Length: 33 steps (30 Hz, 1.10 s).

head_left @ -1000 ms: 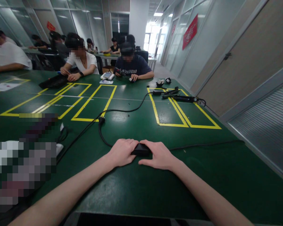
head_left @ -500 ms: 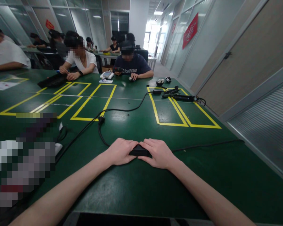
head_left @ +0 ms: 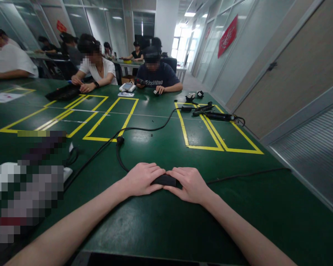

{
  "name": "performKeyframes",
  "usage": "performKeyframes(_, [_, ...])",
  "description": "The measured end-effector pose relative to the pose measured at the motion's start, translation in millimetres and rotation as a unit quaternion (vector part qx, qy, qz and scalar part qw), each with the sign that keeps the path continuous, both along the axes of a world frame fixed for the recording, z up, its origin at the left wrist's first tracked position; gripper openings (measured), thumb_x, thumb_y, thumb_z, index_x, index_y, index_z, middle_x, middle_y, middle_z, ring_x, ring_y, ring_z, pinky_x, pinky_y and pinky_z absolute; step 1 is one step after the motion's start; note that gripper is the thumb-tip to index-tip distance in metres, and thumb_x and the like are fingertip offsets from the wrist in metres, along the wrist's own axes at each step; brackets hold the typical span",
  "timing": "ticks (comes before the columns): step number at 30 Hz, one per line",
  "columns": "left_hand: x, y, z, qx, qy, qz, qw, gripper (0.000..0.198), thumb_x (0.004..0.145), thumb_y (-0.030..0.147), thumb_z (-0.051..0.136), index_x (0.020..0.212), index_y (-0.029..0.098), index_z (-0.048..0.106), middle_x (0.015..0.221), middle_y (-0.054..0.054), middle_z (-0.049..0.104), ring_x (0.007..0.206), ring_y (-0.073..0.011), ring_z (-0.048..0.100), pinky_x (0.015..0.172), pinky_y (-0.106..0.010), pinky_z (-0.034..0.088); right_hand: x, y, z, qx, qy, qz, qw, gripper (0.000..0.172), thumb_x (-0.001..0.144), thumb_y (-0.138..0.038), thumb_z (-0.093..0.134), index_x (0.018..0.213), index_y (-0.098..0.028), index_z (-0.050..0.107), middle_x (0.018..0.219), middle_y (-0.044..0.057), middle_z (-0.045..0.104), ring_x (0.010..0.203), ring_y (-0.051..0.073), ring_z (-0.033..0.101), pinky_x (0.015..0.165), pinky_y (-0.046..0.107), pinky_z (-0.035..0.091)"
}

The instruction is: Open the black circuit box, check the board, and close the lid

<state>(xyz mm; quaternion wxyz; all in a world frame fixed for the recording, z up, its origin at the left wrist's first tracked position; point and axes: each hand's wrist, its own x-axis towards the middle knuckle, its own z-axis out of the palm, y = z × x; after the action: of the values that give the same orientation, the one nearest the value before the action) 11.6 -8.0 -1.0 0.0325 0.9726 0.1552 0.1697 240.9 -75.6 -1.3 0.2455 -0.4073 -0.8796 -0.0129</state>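
Observation:
A black power adapter [head_left: 166,180] lies low over the green table between my hands. My left hand [head_left: 144,179] is closed around its left end, fingers over the top and thumb along the near side. Around the right end wraps my right hand [head_left: 187,183] in the same way. From behind my left hand a black cord [head_left: 118,157] curves away to a plug [head_left: 120,140]. Another thin black cable [head_left: 246,173] runs out to the right from behind my right hand. Both ends of the adapter are hidden under my fingers.
Yellow tape outlines [head_left: 205,147] mark the green table [head_left: 144,229]. A long black cable [head_left: 144,128] crosses it to a small black box [head_left: 186,109] beside black tools [head_left: 219,116]. Pixelated items lie at left. People sit across the table, one by a black tray [head_left: 62,92].
The adapter's top face has tipped slightly, and my right hand sits a little lower and further right. Both hands keep their hold. The whole view has shifted slightly.

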Motion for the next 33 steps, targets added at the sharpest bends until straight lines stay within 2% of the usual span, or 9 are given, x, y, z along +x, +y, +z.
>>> performKeyframes(6, [-0.8,-2.8,-3.1,-0.008,-0.009,-0.006,1.000,0.042,0.108,0.048,0.037,0.105,0.014,0.063,0.086,-0.008,0.070,0.075,-0.0206,0.066,0.067,-0.032,0.051,2.4,1.9,-0.2,-0.013,-0.006,0.011,1.000,0.039,0.101,-0.054,0.059,0.106,-0.017,0.068,0.086,0.006,0.072,0.075,0.020,0.069,0.065,0.030,0.048])
performKeyframes(12, [-3.0,-1.7,3.4,-0.038,-0.040,0.006,0.998,0.039,0.104,0.050,0.048,0.114,0.016,0.064,0.089,-0.007,0.073,0.078,-0.0198,0.069,0.068,-0.029,0.051,2.4,-0.5,2.9,-0.016,-0.008,-0.003,1.000,0.034,0.104,-0.050,0.055,0.100,-0.018,0.066,0.083,0.005,0.071,0.072,0.019,0.069,0.064,0.030,0.047])
performKeyframes(17, [-8.6,0.3,4.5,-0.046,-0.018,-0.006,0.999,0.041,0.107,0.050,0.042,0.104,0.016,0.065,0.081,-0.005,0.071,0.070,-0.0184,0.068,0.064,-0.028,0.049,-0.6,-1.9,2.5,-0.072,-0.005,0.005,0.997,0.028,0.101,-0.045,0.060,0.115,-0.019,0.062,0.094,0.006,0.073,0.081,0.021,0.072,0.069,0.030,0.051])
performKeyframes(20, [-7.8,0.0,3.5,-0.039,-0.010,-0.009,0.999,0.043,0.107,0.050,0.042,0.102,0.015,0.066,0.079,-0.006,0.071,0.069,-0.0196,0.069,0.064,-0.030,0.051,-2.8,-2.8,0.9,-0.107,-0.023,0.004,0.994,0.027,0.103,-0.038,0.056,0.122,-0.019,0.059,0.101,0.007,0.073,0.085,0.022,0.073,0.069,0.031,0.053])
performKeyframes(23, [-7.3,0.5,6.8,-0.010,-0.047,0.005,0.999,0.040,0.107,0.047,0.045,0.119,0.014,0.064,0.093,-0.009,0.076,0.080,-0.0211,0.073,0.072,-0.032,0.056,-1.6,-3.7,2.2,-0.104,-0.018,-0.019,0.994,0.024,0.104,-0.035,0.051,0.120,-0.019,0.059,0.099,0.008,0.071,0.082,0.022,0.072,0.066,0.030,0.053])
performKeyframes(26, [-10.6,2.3,13.5,0.054,-0.114,0.027,0.992,0.041,0.106,0.036,0.051,0.142,0.017,0.052,0.126,-0.014,0.072,0.112,-0.0245,0.071,0.096,-0.039,0.057,8.0,-1.5,8.3,-0.098,0.067,-0.074,0.990,0.022,0.104,-0.034,0.048,0.120,-0.021,0.058,0.098,0.008,0.071,0.078,0.022,0.071,0.066,0.030,0.054])
performKeyframes(29, [-14.4,3.7,16.0,0.114,-0.165,0.040,0.979,0.045,0.102,0.026,0.056,0.146,0.021,0.049,0.147,-0.015,0.061,0.137,-0.0285,0.057,0.115,-0.051,0.045,30.4,6.4,18.5,-0.087,0.196,-0.175,0.961,0.025,0.104,-0.039,0.047,0.117,-0.021,0.059,0.089,0.006,0.071,0.070,0.021,0.067,0.061,0.030,0.051])
performKeyframes(31, [-14.2,3.6,12.6,0.106,-0.165,0.027,0.980,0.043,0.102,0.024,0.055,0.144,0.021,0.051,0.146,-0.014,0.062,0.139,-0.0270,0.056,0.117,-0.050,0.043,52.5,13.9,27.2,-0.069,0.273,-0.253,0.926,0.030,0.101,-0.049,0.047,0.108,-0.022,0.059,0.078,0.003,0.065,0.063,0.020,0.060,0.057,0.029,0.047])
performKeyframes(33, [-11.0,3.1,6.1,0.059,-0.135,-0.007,0.989,0.037,0.103,0.023,0.052,0.139,0.019,0.056,0.137,-0.011,0.069,0.129,-0.0221,0.063,0.112,-0.042,0.049,79.0,20.8,37.3,-0.044,0.336,-0.322,0.884,0.038,0.095,-0.060,0.051,0.098,-0.022,0.057,0.074,0.000,0.060,0.060,0.017,0.054,0.054,0.028,0.042])
